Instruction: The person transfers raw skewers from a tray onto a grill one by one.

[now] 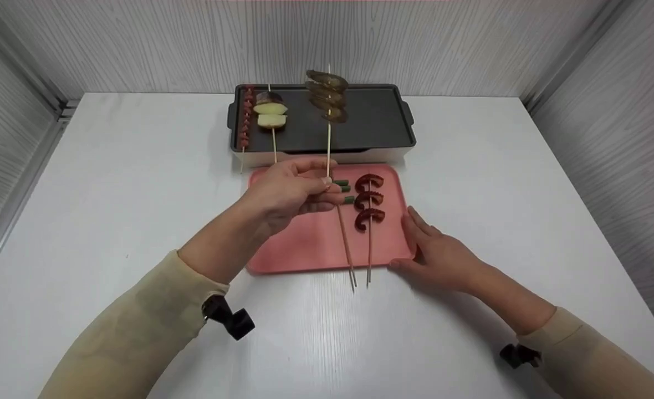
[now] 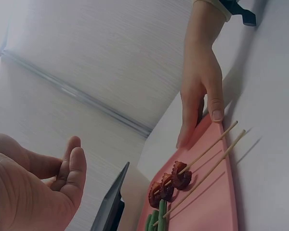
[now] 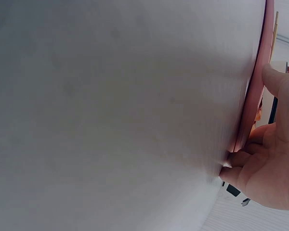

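Note:
My left hand (image 1: 285,194) pinches the lower stick of a skewer of brown curved slices (image 1: 330,100), held upright above the tray, its slices in front of the grill plate. In the left wrist view the skewer is out of sight. My right hand (image 1: 443,257) grips the near right corner of the pink tray (image 1: 299,249), thumb at the front edge, fingers along the side. On the tray lie a skewer of dark red octopus tentacle pieces (image 1: 369,199) and green pieces on sticks (image 2: 156,219), partly hidden by my left hand in the head view.
Behind the tray stands a black grill plate (image 1: 371,119) on a pale base. A thin skewer of small red pieces (image 1: 245,119) and a skewer of pale and dark chunks (image 1: 271,113) lie on its left side. The white table (image 1: 499,183) meets panelled walls.

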Available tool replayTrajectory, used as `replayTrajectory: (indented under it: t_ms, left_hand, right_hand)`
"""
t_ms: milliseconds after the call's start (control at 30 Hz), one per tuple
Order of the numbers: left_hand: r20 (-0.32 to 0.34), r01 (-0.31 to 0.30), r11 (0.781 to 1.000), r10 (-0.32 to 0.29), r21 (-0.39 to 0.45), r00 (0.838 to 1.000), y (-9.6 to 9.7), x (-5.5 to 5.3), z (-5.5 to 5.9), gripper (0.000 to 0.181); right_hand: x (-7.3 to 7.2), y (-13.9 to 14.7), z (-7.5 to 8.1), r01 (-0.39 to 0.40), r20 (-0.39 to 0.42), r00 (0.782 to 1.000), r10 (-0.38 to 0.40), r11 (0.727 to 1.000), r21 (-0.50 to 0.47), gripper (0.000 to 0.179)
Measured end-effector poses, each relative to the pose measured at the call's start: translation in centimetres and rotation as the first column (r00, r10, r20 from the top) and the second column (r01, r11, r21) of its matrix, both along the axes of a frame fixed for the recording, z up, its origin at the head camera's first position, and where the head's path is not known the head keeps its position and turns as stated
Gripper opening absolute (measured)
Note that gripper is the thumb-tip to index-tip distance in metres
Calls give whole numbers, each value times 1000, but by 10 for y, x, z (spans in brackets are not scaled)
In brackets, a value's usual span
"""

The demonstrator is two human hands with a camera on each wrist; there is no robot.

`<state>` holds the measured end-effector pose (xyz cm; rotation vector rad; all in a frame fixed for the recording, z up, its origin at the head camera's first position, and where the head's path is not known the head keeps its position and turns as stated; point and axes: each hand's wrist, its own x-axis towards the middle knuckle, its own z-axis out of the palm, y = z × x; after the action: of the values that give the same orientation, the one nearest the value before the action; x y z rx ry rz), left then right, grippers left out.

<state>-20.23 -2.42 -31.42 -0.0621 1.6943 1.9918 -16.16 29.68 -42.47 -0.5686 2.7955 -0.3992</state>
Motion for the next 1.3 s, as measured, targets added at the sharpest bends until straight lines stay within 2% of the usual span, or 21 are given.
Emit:
replayTrajectory:
  t_ms: [233,567,867,1300]
  left_hand:
    - [44,-51,999,51,-3,998,3,-25,-2,38]
    - [106,-108,994,109,-17,988,3,-55,-14,42]
    - [140,-145,989,145,-8,980,6,-69,-26,46]
    - [163,-142,989,145,-29,976,8,-81,-38,49]
  right_hand:
    - [1,-1,0,-7,-22,1000,7,1000,3,105]
    - [2,-3,1,2,-16,1000,-2,1000,5,105]
    - [1,-2,1,-1,-21,1000,1,1000,3,104]
    - [1,0,-2,4,-13,1000,-4,1000,4,108]
